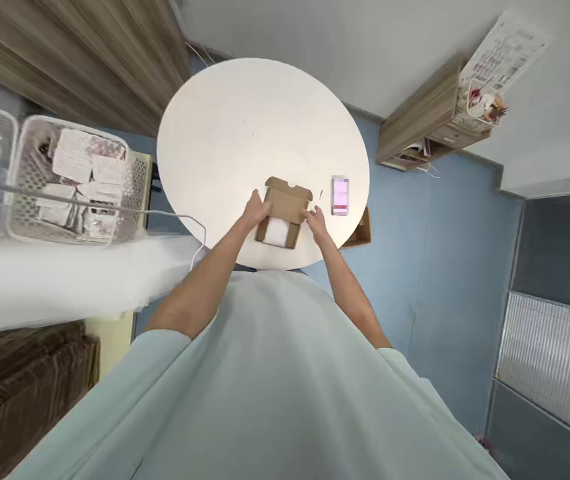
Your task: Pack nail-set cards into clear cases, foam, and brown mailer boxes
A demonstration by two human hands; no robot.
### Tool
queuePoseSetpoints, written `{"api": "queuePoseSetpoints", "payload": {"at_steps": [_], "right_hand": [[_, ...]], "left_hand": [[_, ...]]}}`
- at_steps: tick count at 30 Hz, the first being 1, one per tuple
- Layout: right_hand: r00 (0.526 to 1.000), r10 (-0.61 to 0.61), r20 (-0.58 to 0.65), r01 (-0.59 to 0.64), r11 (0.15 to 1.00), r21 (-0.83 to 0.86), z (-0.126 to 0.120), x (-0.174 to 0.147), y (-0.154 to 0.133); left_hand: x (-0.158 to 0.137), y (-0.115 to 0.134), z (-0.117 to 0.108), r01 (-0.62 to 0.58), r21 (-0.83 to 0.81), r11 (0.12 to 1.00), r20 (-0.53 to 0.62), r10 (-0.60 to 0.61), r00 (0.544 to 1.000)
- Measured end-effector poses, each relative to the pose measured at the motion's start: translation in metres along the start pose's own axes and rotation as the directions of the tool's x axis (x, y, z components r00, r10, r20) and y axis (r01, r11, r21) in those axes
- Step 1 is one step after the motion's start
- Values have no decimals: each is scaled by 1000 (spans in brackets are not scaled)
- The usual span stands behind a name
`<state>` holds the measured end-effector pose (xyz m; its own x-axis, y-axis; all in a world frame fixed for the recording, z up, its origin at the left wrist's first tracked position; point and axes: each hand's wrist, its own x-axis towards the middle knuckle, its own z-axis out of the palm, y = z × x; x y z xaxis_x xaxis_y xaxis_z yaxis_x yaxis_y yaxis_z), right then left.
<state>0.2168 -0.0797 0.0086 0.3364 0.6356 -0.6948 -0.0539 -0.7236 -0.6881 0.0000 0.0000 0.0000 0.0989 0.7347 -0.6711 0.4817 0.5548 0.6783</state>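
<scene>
A small brown cardboard box [292, 235] lies near the front edge of the round white table [229, 120], its lid [285, 204] raised and tilted back. Something white [277, 232], its kind too small to make out, fills much of the box's inside. My left hand [256, 210] grips the left edge of the lid, thumb against the cardboard. At the opposite edge, my right hand [317, 223] pinches the lid's right side between thumb and fingers. The fingertips of both hands are partly hidden.
A phone [340, 196] with a lit screen lies right of the box. An open brown carton [363, 231] stands below the table's right edge. To the left are a white basket [132, 177] of packets, a white roll [79, 283] and stacked flat cardboard [39, 373]. A cable [165, 213] crosses there.
</scene>
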Motion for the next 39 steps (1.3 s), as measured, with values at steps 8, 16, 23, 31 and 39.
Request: {"api": "queuePoseSetpoints", "payload": {"at_steps": [8, 16, 23, 31, 39], "right_hand": [[981, -192, 11, 192, 981, -34, -15, -5, -13], [947, -320, 35, 321, 931, -173, -18, -31, 18], [922, -381, 68, 375, 837, -398, -17, -66, 50], [891, -449, 71, 410, 727, -550, -29, -100, 52], [941, -307, 145, 314, 627, -713, -27, -105, 52]], "left_hand": [[-5, 13, -10, -126, -108, 986, 56, 133, 990], [-36, -13, -7, -252, -9, 968, 74, 252, 965], [-73, -52, 2, -410, 141, 901, 108, 398, 911], [-103, -75, -12, -450, 284, 847, 69, 450, 891], [-115, -81, -7, -331, 396, 857, 125, 307, 944]]}}
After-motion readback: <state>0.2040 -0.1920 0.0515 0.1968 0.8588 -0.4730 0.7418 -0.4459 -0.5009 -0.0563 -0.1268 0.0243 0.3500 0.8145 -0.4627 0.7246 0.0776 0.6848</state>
